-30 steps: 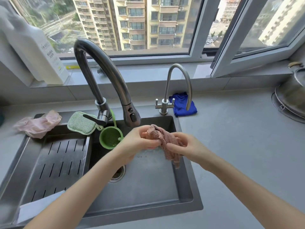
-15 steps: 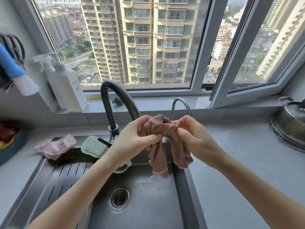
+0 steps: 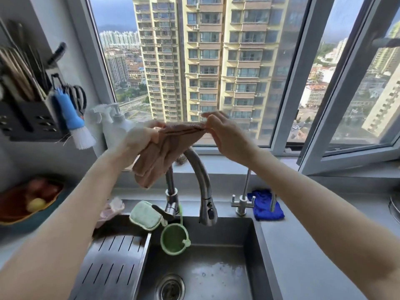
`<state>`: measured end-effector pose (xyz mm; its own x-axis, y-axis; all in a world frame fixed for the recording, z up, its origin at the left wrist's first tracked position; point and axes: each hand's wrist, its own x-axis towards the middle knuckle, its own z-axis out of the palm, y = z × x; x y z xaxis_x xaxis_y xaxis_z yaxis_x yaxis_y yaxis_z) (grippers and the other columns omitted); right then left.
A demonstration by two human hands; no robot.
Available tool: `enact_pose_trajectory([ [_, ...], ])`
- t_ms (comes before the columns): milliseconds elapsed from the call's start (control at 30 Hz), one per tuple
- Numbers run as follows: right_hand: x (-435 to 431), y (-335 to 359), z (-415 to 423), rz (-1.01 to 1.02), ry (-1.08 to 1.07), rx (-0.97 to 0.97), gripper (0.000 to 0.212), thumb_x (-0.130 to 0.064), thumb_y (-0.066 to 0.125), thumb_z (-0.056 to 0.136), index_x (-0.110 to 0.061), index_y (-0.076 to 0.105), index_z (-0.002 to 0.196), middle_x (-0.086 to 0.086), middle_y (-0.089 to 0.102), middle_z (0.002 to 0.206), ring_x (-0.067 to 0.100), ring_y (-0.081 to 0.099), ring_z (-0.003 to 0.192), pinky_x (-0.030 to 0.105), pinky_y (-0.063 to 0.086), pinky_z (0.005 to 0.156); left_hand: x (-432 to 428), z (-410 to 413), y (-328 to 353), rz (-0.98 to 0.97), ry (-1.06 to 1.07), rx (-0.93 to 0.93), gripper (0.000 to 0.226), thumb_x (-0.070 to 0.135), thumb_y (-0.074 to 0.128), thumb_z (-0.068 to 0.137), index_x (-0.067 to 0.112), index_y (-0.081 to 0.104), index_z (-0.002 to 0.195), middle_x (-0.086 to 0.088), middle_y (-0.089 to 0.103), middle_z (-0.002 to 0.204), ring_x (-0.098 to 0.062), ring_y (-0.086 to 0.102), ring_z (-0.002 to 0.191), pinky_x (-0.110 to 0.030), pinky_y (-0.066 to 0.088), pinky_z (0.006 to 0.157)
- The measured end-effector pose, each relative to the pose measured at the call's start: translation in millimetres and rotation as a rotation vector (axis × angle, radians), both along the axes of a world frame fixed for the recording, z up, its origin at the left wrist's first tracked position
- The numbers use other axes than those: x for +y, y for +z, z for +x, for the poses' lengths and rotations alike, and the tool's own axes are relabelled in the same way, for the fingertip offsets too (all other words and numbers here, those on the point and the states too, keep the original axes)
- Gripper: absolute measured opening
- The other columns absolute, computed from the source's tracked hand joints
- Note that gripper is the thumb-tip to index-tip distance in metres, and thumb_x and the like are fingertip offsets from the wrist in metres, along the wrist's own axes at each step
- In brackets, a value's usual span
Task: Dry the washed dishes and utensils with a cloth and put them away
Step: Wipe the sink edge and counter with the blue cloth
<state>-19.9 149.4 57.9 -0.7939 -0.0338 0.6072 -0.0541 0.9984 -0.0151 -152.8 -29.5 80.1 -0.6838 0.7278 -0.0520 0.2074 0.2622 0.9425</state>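
Head view: pink cloth stretched btwn left hand & right hand.

Both arms are raised forward (elbows nearly straight); left hand grips the cloth, right hand pinches its edge.

pot: cut by right edge | pink rag: partly behind left forearm | faucet arch: behind cloth | drain: cut by bottom edge

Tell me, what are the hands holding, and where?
A pinkish-brown fabric cloth: left hand grips one end of its top edge, right hand pinches the other.
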Motion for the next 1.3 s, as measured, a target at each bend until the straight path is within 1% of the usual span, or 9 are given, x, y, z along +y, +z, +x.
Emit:
enact_pose_trajectory([
  [133, 9.3, -27.2, -10.9, 0.008, -0.118, -0.344, 0.031, -0.013, 0.05, 0.097, -0.011, 0.054, 0.127, 0.004, 0.054, 0.138, 0.023, 0.042, 0.133, 0.041, 0.035, 0.109, 10.5, -10.4, -16.4, -0.241, 0.004, 0.321, 0.058, -0.001, 0.052, 0.082, 0.023, 0.048, 0.134, -0.011, 0.048, 0.132, -0.023, 0.045, 0.118, -0.029, 0.037, 0.093],
  [400, 46.5, -33.3, 72.3, -0.429, -0.203, 0.109, 0.009, -0.01, 0.067, 0.087, -0.007, 0.073, 0.093, 0.005, 0.074, 0.085, 0.019, 0.069, 0.079, 0.037, 0.056, 0.077, 37.7, 47.9, -17.4, -0.091, 0.175, 0.944, 0.025, 0.03, 0.057, 0.089, 0.02, 0.066, 0.11, -0.008, 0.063, 0.108, -0.025, 0.058, 0.1, -0.032, 0.043, 0.081],
  [500, 76.5, -59.8, 116.4, -0.699, -0.35, 0.181, 0.007, -0.019, 0.067, 0.087, -0.024, 0.072, 0.085, -0.009, 0.072, 0.074, 0.009, 0.068, 0.071, 0.027, 0.054, 0.071, 67.5, 95.3, -15.4, 0.117, -0.079, 0.903, 0.02, 0.023, 0.058, 0.089, 0.016, 0.068, 0.105, -0.001, 0.068, 0.096, -0.014, 0.062, 0.086, -0.031, 0.053, 0.078],
  [633, 125.6, -133.6, 160.4, -1.023, -0.639, 0.21, 0.017, -0.021, 0.062, 0.09, -0.018, 0.07, 0.075, 0.001, 0.072, 0.07, 0.023, 0.069, 0.072, 0.043, 0.055, 0.073, 114.7, 146.3, -44.6, 0.132, -0.29, 0.826, 0.016, 0.02, 0.057, 0.09, 0.017, 0.07, 0.1, 0.004, 0.069, 0.093, -0.009, 0.061, 0.08, -0.028, 0.053, 0.074],
  [800, 166.7, -242.1, 167.7, -1.335, -0.98, -0.089, 0.026, -0.033, 0.057, 0.091, -0.01, 0.064, 0.081, 0.009, 0.064, 0.08, 0.028, 0.057, 0.078, 0.043, 0.051, 0.079, 150.1, 171.8, -111.6, 0.097, -0.191, 0.605, 0.014, 0.014, 0.061, 0.088, 0.015, 0.071, 0.097, 0.004, 0.07, 0.082, -0.006, 0.06, 0.069, -0.015, 0.047, 0.065],
  [900, 181.9, -281.5, 148.7, -1.384, -1.057, -0.185, 0.035, -0.036, 0.057, 0.09, -0.014, 0.046, 0.065, 0.005, 0.047, 0.066, 0.025, 0.046, 0.069, 0.031, 0.039, 0.061, 155.0, 177.9, -151.0, 0.069, -0.03, 0.479, 0.017, 0.012, 0.063, 0.086, 0.02, 0.068, 0.1, 0.014, 0.063, 0.073, -0.001, 0.058, 0.07, -0.008, 0.041, 0.059],
  [1033, 205.7, -309.8, 113.4, -1.36, -1.082, -0.278, 0.039, -0.039, 0.067, 0.084, -0.009, 0.047, 0.069, 0.002, 0.053, 0.07, 0.031, 0.057, 0.084, 0.032, 0.04, 0.067, 154.6, 178.2, -190.0, 0.027, 0.149, 0.452, 0.022, 0.009, 0.064, 0.085, 0.021, 0.064, 0.104, 0.013, 0.062, 0.071, -0.004, 0.058, 0.069, -0.017, 0.044, 0.06],
  [1167, 222.2, -327.4, 83.3, -1.382, -1.1, -0.376, 0.051, -0.039, 0.078, 0.072, -0.006, 0.055, 0.104, 0.01, 0.064, 0.106, 0.033, 0.061, 0.102, 0.036, 0.051, 0.077, 151.4, 180.9, -219.6, -0.09, 0.226, 0.404, 0.023, 0.008, 0.063, 0.085, 0.02, 0.062, 0.105, 0.011, 0.063, 0.075, -0.003, 0.058, 0.072, -0.012, 0.042, 0.062],
  [1300, 223.6, -323.7, 78.0, -1.312, -1.022, -0.4, 0.028, -0.025, 0.072, 0.071, -0.013, 0.058, 0.093, 0.01, 0.068, 0.105, 0.031, 0.063, 0.097, 0.03, 0.047, 0.071, 148.6, 188.8, -236.4, -0.227, 0.212, 0.383, 0.021, 0.007, 0.06, 0.086, 0.016, 0.063, 0.104, 0.008, 0.063, 0.077, -0.007, 0.058, 0.071, -0.029, 0.047, 0.069],
])
